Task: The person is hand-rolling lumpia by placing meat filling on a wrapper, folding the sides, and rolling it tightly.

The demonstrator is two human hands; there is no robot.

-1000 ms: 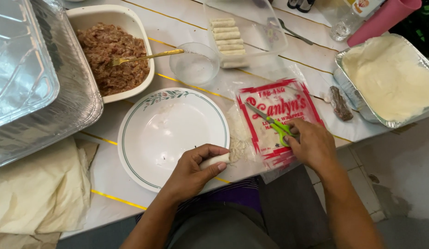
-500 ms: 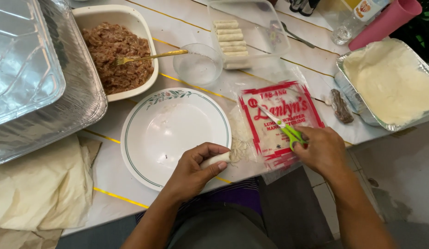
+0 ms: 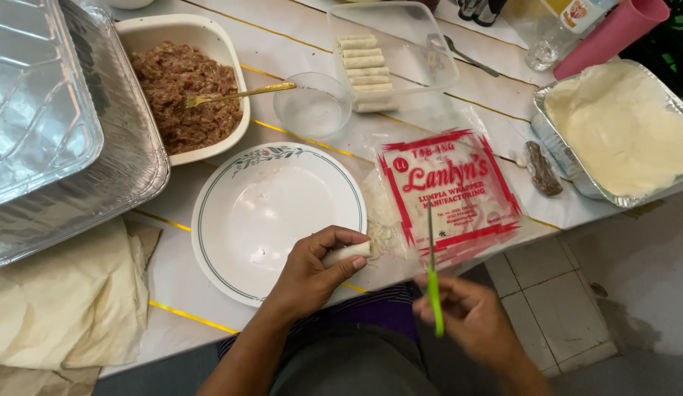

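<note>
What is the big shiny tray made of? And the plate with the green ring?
The big tray looks like thin aluminium foil: silvery, crinkled and reflective. The plate seems to be glazed ceramic or maybe melamine: smooth, white and glossy, with a green painted rim. The look alone cannot settle which.

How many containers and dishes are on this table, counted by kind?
Foil trays: 2, a big one and one with wrappers
White dish of meat: 1
Glass bowl: 1
Clear plastic box: 1
Plate: 1
Total: 6
</note>
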